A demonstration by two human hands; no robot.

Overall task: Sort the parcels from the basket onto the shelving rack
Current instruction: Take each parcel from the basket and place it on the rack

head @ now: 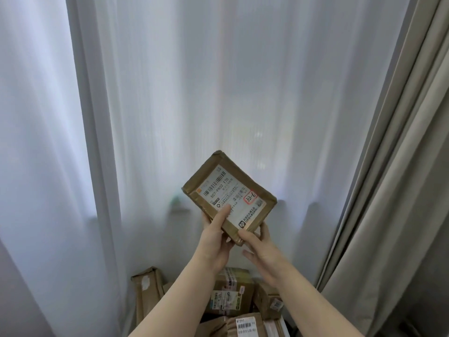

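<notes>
Forearms stretch over piled parcels, left hand and right hand both gripping one flat parcel by its lower edge, its label facing the camera, probably for reading.

Held parcel above piled parcels, curtain behind.

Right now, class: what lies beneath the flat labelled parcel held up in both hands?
Beneath the flat brown parcel, gripped by the left hand and right hand, lies a heap of taped cardboard parcels. The forearms cover part of the heap; no basket is visible.
</notes>
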